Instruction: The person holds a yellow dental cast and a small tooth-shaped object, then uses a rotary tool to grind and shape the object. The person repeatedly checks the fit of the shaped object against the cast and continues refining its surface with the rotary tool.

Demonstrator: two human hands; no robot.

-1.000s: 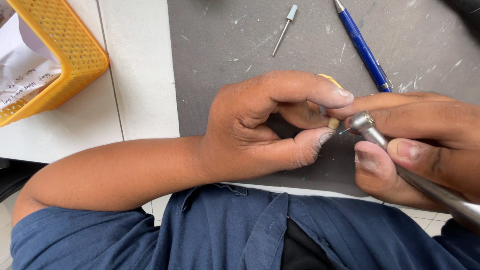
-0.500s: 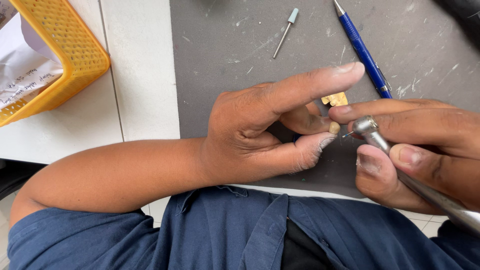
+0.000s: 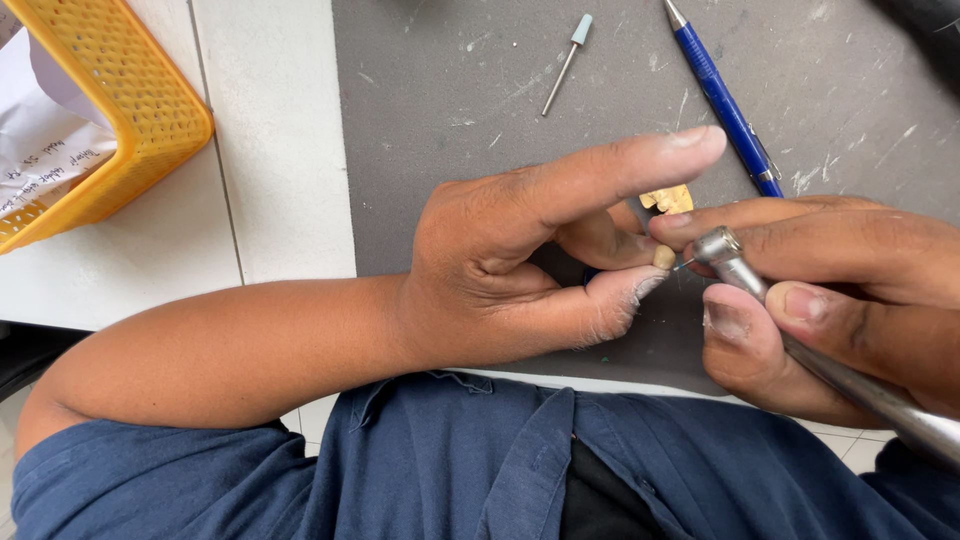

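Observation:
My left hand pinches a small cream tooth-shaped piece between thumb and middle finger, with the index finger stretched out straight above it. My right hand grips a metal rotary handpiece like a pen; its fine tip touches the small piece. Both hands rest over a dark grey mat. A yellowish dental model lies on the mat just behind my fingers, partly hidden.
A loose bur with a pale blue-green tip and a blue pen lie on the mat farther away. A yellow plastic basket with papers stands at the left on the white table.
My left index finger has lifted from its curl over the small piece and now points straight out, uncovering the yellowish model. The handpiece tip stays at the piece.

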